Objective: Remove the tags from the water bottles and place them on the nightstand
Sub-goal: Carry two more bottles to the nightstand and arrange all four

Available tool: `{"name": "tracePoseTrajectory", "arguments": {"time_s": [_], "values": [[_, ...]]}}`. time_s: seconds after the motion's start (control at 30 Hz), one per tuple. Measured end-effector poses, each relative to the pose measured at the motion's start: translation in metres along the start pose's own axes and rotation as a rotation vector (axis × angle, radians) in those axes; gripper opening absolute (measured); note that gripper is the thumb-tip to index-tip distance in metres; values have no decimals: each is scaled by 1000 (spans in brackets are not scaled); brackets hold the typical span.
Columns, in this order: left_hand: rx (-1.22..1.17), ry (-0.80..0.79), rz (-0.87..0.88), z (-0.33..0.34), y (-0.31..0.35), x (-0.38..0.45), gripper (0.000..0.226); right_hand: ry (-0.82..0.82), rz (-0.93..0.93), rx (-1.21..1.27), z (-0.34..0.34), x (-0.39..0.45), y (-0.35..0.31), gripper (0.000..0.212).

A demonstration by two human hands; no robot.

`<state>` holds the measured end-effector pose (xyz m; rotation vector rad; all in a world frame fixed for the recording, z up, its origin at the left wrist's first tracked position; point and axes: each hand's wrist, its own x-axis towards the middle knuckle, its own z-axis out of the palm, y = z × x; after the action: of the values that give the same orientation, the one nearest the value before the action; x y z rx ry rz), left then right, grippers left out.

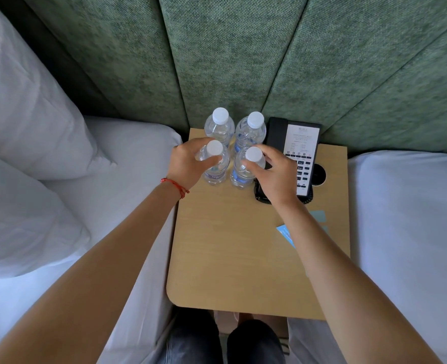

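White pillows (25, 122) lie on the bed (128, 153) left of the nightstand (243, 258), and a green padded headboard (230, 61) rises behind it. The left hand (188, 164), with a red string bracelet (176, 186) at the wrist, curls its fingers around the shoulder of the front left bottle (216, 164), gripping it just under the white cap. That bottle stands upright at the back left part of the nightstand. Directly behind it stands the back left bottle (219, 126), also upright, close to the headboard.

Just to the right, the back right bottle (251, 131) stands beside the back left one, and the front right bottle (246, 166) stands in front of it. The four bottles form a tight square, nearly touching. The right hand (275, 174) holds the front right bottle, fingertips pinching around its neck just below the cap.

A black telephone (298, 153) with a white card on its face sits at the back right of the nightstand, right beside the bottles; the right hand partly covers it. Nearer the front right, light blue paper tags (285, 233) lie flat on the nightstand, partly hidden under the right forearm. A second white bed (406, 219) lies right of the nightstand.
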<state>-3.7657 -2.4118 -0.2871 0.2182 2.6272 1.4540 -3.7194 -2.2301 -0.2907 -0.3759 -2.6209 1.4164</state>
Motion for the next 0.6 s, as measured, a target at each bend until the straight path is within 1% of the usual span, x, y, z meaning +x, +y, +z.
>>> {"name": "tracePoseTrajectory", "arguments": {"time_s": [0.07,0.23,0.4,0.5,0.6], "values": [[35,-21,35,-4,-1,2,38,21,-2,-32,1,-1,0,39],[60,-111,22,-12,1,6,35,52,-7,-76,3,-4,-2,40],[58,-43,16,-9,4,2,41,-29,2,6,-2,-5,-2,49],[84,-1,50,-6,3,0,36,-47,15,19,-5,-3,-3,45],[107,-18,57,-7,5,1,32,-31,39,12,-5,-1,-5,41]]}}
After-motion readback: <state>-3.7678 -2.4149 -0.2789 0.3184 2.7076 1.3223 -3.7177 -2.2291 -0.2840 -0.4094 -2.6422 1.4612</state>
